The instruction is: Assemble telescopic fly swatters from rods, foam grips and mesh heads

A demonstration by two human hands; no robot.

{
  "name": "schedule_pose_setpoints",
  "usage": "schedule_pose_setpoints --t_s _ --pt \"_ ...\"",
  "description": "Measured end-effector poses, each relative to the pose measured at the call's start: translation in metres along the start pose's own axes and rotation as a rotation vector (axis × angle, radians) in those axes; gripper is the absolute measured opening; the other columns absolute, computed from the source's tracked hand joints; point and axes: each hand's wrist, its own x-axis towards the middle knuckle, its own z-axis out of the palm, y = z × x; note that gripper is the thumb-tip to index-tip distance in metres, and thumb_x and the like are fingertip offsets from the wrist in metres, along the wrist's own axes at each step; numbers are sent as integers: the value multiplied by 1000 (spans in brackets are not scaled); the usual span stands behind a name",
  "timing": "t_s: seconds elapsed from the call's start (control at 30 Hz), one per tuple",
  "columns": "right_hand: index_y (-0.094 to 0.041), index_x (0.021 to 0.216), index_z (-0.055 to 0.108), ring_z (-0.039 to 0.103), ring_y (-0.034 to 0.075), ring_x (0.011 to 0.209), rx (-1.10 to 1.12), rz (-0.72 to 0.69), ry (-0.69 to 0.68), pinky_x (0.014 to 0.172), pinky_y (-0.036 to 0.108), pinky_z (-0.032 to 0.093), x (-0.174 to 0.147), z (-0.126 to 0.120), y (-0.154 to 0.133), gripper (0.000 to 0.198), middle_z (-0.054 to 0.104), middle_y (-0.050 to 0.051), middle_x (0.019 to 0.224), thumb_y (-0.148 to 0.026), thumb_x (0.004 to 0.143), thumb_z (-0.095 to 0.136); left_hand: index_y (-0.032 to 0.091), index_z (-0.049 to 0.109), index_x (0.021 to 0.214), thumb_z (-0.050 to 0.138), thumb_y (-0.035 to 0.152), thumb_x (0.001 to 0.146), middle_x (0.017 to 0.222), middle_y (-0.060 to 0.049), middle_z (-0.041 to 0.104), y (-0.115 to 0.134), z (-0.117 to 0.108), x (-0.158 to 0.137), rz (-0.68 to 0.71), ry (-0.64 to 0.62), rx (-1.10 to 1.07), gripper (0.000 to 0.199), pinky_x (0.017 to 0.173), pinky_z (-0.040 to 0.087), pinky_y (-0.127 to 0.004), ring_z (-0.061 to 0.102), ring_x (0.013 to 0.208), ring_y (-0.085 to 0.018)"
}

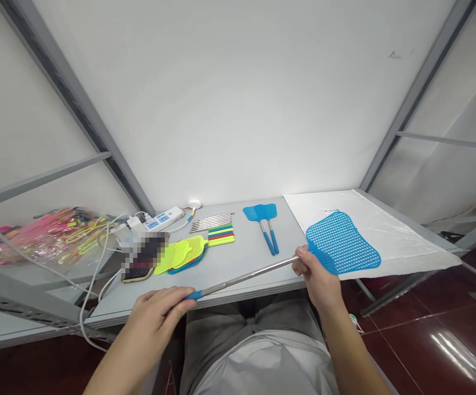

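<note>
- The blue swatter lay between the hands and was held by both, its long axis running slantwise from near left to far right across the near edge of the worktop
- The left hand was closed round the blue grip at the near left end, while the right hand was closed on the metal shaft just beside the mesh head; the hands stood well apart
- The right hand was thus the nearer to the mesh head, and the left hand sat closer to the wearer's body
- The mesh head lay to the right of and beyond the right hand, over the near left part of the white sheet; whether the two touched could not be told
- Two more blue swatters lay on the far side of the shaft, with yellow-green swatter heads, coloured handles and metal rods farther left
</note>
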Motion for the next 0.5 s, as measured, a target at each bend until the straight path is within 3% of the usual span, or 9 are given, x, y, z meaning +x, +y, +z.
schedule_pose_setpoints --t_s 0.07,0.13,0.2,0.23,0.33,0.43,0.5 --pt "-21 55 42 27 9 47 46 -12 56 50 28 29 6 -7 -8 36 29 -8 51 -26 84 64 30 76 88 66 52 77 99 -1 76 -9 -7 0 -83 113 -64 26 90 44 -35 64 96 -27" --pt "-21 53 38 22 9 46 84 -31 97 49 27 29 13 -17 -18 39 26 -8 50 -26 86 58 27 73 83 69 50 75 87 -1 73 -8 -6 4 -190 341 -217 24 80 47 -32 62 80 -23" --pt "-21 53 37 22 10 46 105 -47 109 49 27 28 17 -22 -27 39 27 -7 50 -26 87 55 25 67 81 67 47 79 69 2 63 3 3 11 -234 674 -533 22 71 48 -30 51 60 -15" --pt "-21 53 37 22 10 47 115 -52 110 49 27 28 17 -23 -29 39 28 -7 51 -26 87 55 23 62 79 64 45 82 60 5 53 12 11 16 -170 779 -796 22 72 49 -30 42 52 -12" --pt "-21 55 38 23 9 47 143 -52 123 49 27 27 13 -15 -25 38 29 -7 52 -27 88 55 20 51 71 57 42 89 58 7 38 46 44 27 -130 818 -1327 30 63 44 -25 34 48 -8" --pt "-21 56 37 23 9 48 155 -22 159 51 27 31 4 0 -13 39 29 -7 53 -29 90 54 19 42 64 38 59 94 58 7 32 77 82 29 -8 818 -1554 50 56 39 -25 28 45 -7" --pt "-21 57 36 24 10 49 158 9 154 52 27 31 -2 11 -5 39 29 -7 54 -30 90 55 20 46 67 33 70 91 60 5 34 89 105 26 -26 642 -1606 57 50 32 -23 30 48 -9"
